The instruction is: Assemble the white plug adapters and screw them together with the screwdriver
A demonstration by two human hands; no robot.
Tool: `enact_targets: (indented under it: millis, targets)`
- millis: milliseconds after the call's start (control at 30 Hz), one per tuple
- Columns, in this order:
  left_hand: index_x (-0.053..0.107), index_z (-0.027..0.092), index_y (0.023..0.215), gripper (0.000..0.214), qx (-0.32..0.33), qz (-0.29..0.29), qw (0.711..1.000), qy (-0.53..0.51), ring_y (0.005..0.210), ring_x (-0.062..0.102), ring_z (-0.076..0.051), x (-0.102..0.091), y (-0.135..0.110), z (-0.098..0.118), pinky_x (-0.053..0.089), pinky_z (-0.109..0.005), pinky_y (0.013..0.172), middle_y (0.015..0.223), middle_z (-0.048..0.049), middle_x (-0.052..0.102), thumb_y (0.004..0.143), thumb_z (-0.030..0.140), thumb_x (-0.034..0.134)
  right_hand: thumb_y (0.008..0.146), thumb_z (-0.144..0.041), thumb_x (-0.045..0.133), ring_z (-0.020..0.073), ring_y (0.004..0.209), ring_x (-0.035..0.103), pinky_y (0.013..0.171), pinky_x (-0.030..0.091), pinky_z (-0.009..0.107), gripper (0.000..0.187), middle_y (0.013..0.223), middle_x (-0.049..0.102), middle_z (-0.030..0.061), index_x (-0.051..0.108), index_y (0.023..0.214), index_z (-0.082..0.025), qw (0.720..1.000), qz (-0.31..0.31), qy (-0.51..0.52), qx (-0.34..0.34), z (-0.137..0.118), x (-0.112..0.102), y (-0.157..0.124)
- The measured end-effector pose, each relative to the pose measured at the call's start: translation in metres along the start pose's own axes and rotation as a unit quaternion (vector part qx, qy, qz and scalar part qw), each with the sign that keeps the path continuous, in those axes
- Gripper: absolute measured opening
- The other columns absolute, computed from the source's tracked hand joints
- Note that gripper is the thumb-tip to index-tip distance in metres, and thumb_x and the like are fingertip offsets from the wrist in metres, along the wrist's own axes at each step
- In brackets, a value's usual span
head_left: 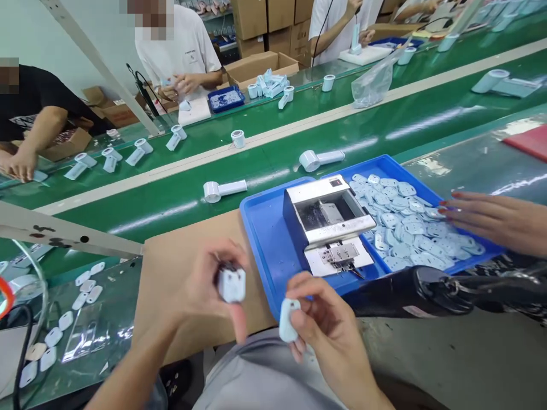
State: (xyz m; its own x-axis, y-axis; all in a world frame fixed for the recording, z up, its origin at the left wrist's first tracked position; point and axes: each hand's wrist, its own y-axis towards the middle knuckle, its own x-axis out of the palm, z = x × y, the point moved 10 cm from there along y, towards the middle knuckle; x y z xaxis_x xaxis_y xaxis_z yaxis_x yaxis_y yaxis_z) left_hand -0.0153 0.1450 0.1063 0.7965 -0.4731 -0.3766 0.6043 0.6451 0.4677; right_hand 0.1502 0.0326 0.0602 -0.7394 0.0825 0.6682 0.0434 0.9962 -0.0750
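Note:
My left hand (207, 285), somewhat blurred, curls around a small white plastic cover (233, 286) with holes in its face; its thumb sticks out below. Between the thumb and fingers of my right hand (331, 319) is a pale blue rounded plastic cover (289, 322) with a hole near its top, tilted on edge above my lap. A small black-and-silver machine (329, 213) with a metal fixture (342, 254) at its front stands in a blue tray (260, 239) just beyond my hands. Beside it, a second blue tray (395, 162) holds a heap of pale blue covers (404, 222).
A co-worker's hand (499, 219) reaches over the heap from the right. Cardboard (171, 273) lies under my left arm. Beyond runs a green conveyor (265, 148) with white handled parts (226, 189). Loose covers (53, 337) lie at left. A black metal arm (410, 293) juts in at right.

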Motion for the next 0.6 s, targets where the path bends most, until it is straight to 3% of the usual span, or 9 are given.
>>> enact_targets:
  millis: [67, 133, 267, 333, 400, 500, 533, 567, 600]
  targets:
    - [0.044, 0.038, 0.136, 0.108, -0.057, -0.049, 0.997, -0.03, 0.059, 0.068, -0.016, 0.052, -0.029, -0.009, 0.055, -0.03, 0.056, 0.095, 0.0019, 0.072, 0.058, 0.086, 0.102, 0.097, -0.034, 0.091, 0.0017, 0.058, 0.059, 0.052, 0.054, 0.015, 0.016, 0.112, 0.055, -0.0026, 0.08, 0.109, -0.033, 1.0, -0.016, 0.007, 0.018, 0.002, 0.007, 0.006]
    - [0.046, 0.038, 0.136, 0.114, -0.115, -0.101, 0.988, -0.022, 0.062, 0.073, -0.021, 0.087, -0.05, -0.022, 0.06, -0.036, 0.06, 0.092, 0.0012, 0.072, 0.051, 0.085, 0.105, 0.093, -0.032, 0.095, 0.0015, 0.059, 0.059, 0.052, 0.051, 0.014, 0.021, 0.111, 0.053, -0.0031, 0.08, 0.107, -0.03, 0.998, -0.025, -0.022, 0.046, 0.005, 0.004, 0.009]
    - [0.059, 0.03, 0.123, 0.102, -0.135, -0.154, 0.978, 0.039, 0.066, 0.073, -0.023, 0.11, -0.054, -0.026, 0.056, -0.034, 0.06, 0.087, -0.0005, 0.074, 0.051, 0.086, 0.105, 0.087, -0.032, 0.101, 0.0019, 0.059, 0.053, 0.051, 0.044, 0.013, 0.03, 0.096, 0.054, -0.0048, 0.075, 0.1, -0.025, 0.994, -0.026, -0.081, 0.071, 0.006, -0.003, 0.003]
    - [0.062, 0.027, 0.111, 0.086, -0.079, -0.125, 0.988, 0.053, 0.061, 0.069, -0.018, 0.107, -0.039, -0.01, 0.05, -0.029, 0.058, 0.08, 0.0017, 0.072, 0.062, 0.086, 0.101, 0.089, -0.031, 0.099, 0.0033, 0.063, 0.052, 0.057, 0.047, 0.013, 0.032, 0.087, 0.054, -0.0052, 0.07, 0.097, -0.023, 0.984, 0.039, -0.173, -0.003, -0.005, -0.013, -0.003]
    - [0.06, 0.026, 0.108, 0.072, 0.018, -0.054, 0.998, 0.041, 0.055, 0.061, -0.012, 0.1, -0.024, 0.015, 0.044, -0.026, 0.056, 0.076, 0.0038, 0.069, 0.079, 0.083, 0.094, 0.096, -0.024, 0.09, 0.0059, 0.068, 0.054, 0.061, 0.049, 0.016, 0.026, 0.081, 0.052, -0.0049, 0.065, 0.098, -0.022, 0.937, 0.131, -0.28, -0.165, -0.032, -0.017, -0.022]
    - [0.057, 0.027, 0.124, 0.056, 0.125, 0.075, 0.989, -0.006, 0.051, 0.054, -0.008, 0.087, -0.015, 0.038, 0.04, -0.022, 0.053, 0.078, 0.0052, 0.067, 0.1, 0.071, 0.081, 0.102, -0.014, 0.075, 0.011, 0.072, 0.052, 0.065, 0.05, 0.028, 0.019, 0.092, 0.055, -0.0011, 0.069, 0.115, -0.027, 0.786, 0.301, -0.337, -0.421, -0.071, -0.026, -0.077]
    - [0.056, 0.027, 0.129, 0.052, 0.13, 0.101, 0.986, -0.026, 0.051, 0.053, -0.007, 0.085, -0.015, 0.038, 0.04, -0.021, 0.052, 0.079, 0.0057, 0.066, 0.104, 0.067, 0.079, 0.102, -0.018, 0.077, 0.0134, 0.078, 0.052, 0.072, 0.052, 0.032, 0.022, 0.102, 0.057, 0.0014, 0.073, 0.12, -0.03, 0.736, 0.352, -0.331, -0.474, -0.079, -0.034, -0.093]
    - [0.056, 0.028, 0.131, 0.049, 0.124, 0.12, 0.984, -0.046, 0.051, 0.053, -0.007, 0.085, -0.015, 0.034, 0.04, -0.019, 0.051, 0.079, 0.0063, 0.064, 0.106, 0.063, 0.079, 0.102, -0.026, 0.079, 0.0162, 0.087, 0.054, 0.081, 0.054, 0.036, 0.025, 0.112, 0.058, 0.0035, 0.076, 0.125, -0.034, 0.706, 0.386, -0.32, -0.501, -0.087, -0.045, -0.103]
    - [0.056, 0.028, 0.131, 0.047, 0.113, 0.132, 0.983, -0.064, 0.051, 0.053, -0.007, 0.085, -0.015, 0.029, 0.039, -0.017, 0.05, 0.079, 0.007, 0.062, 0.106, 0.06, 0.08, 0.101, -0.034, 0.08, 0.0194, 0.097, 0.056, 0.092, 0.056, 0.04, 0.028, 0.119, 0.058, 0.0049, 0.078, 0.129, -0.036, 0.703, 0.399, -0.308, -0.501, -0.094, -0.059, -0.104]
